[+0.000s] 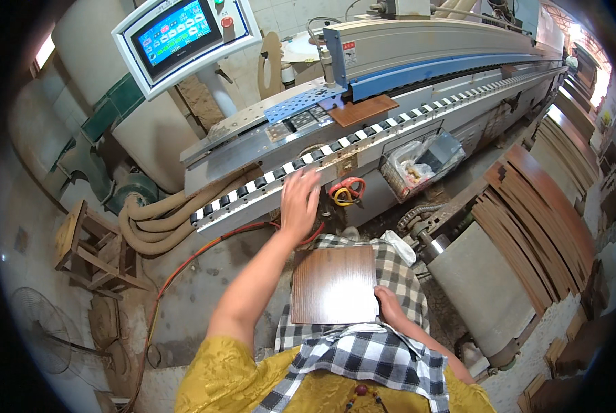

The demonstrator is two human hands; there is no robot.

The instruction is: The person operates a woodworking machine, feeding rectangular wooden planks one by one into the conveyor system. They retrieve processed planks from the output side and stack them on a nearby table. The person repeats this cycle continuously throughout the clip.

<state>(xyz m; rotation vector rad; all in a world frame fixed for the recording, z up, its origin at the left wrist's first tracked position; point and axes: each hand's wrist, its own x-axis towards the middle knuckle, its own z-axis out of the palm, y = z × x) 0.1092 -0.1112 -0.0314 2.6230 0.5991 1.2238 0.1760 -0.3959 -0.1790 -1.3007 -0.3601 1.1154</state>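
- We extend the left hand forward at the end of a nearly straight bare arm, fingers spread apart and slightly blurred; it holds nothing and sits at the near edge of the roller conveyor track of the machine.
- We keep the right hand low and close to the body, fingers curled against the lower right corner of the wood-grain panel. Whether the fingers fully clamp the panel edge or only rest on it, we cannot tell.
- The panel lies flat on the lap, on a black-and-white checked cloth, between the two forearms. It is well apart from the left hand and touching the right hand.
- We count one panel on the lap and one second brown panel lying on the machine bed, further along the track and under the blue perforated plate.
- Just right of the left hand, a red-and-yellow looped object hangs on the machine front.
- Further right, one wire basket holding plastic bags is mounted on the machine side.
- To the far right, several stacks of brown panels stand on edge and lie flat; the exact number is not countable.
- Above left, one touch-screen control panel stands on a post.
- On the floor at left we see two ribbed beige hoses, one red cable, one wooden stool and one fan.
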